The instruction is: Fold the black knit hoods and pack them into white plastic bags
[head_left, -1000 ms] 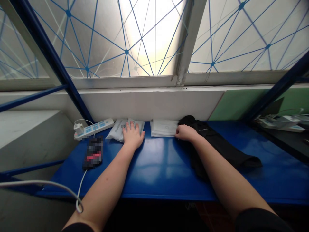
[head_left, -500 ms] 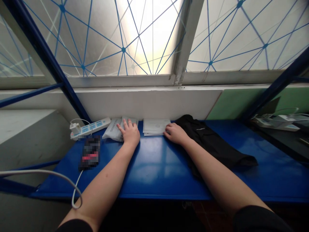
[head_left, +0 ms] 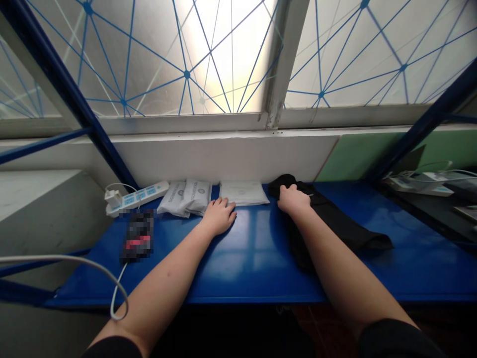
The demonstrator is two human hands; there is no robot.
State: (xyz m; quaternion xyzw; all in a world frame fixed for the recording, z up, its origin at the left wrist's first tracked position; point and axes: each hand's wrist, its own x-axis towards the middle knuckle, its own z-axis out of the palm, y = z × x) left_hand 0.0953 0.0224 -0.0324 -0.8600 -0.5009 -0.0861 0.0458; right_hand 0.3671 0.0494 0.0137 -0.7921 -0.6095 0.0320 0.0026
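My right hand (head_left: 295,200) has its fingers curled on the upper part of a black garment (head_left: 335,221) with a small white mark. The garment lies across the right half of the blue table. My left hand (head_left: 219,217) is palm down with fingers outstretched, low over or on the table, in front of a flat white packet (head_left: 244,192). It holds nothing. Left of it, two printed plastic bags (head_left: 198,196) lie side by side, partly overlapping, against the wall.
A white power strip (head_left: 143,195) with a plug in it sits at the back left of the blue table (head_left: 238,268). In front of it lies a pixelated phone-like object (head_left: 137,236) with a white cable (head_left: 87,263). Blue frame bars (head_left: 67,84) rise at both sides.
My left hand has moved right and towards me, off the printed bags. My right hand has left the white packet and shifted right onto the black garment.
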